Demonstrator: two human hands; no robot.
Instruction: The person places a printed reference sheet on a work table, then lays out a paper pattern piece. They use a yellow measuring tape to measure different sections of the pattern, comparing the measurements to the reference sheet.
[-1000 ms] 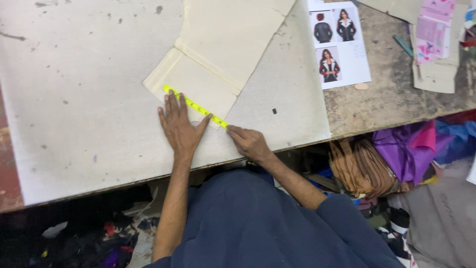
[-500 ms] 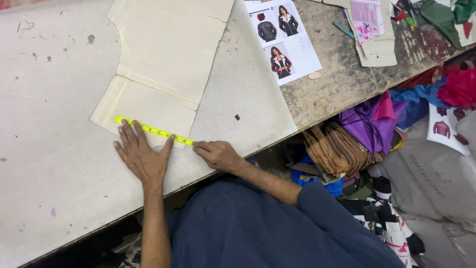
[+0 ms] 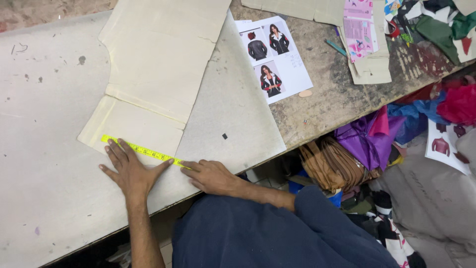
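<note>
On a pale work table point(image 3: 44, 164), a yellow measuring tape point(image 3: 141, 150) lies stretched along the lower edge of a cream paper pattern piece point(image 3: 136, 124).
Left hand point(image 3: 130, 171) presses it flat, fingers spread wide; right hand point(image 3: 210, 176) pins the tape's other end, fingers flat and together. Printed jacket photos point(image 3: 272, 59) lie well apart, beyond the pattern.

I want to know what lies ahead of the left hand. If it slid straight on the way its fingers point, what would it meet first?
The left hand already touches the yellow measuring tape; just past it lies the cream paper pattern piece, probably met first.
</note>
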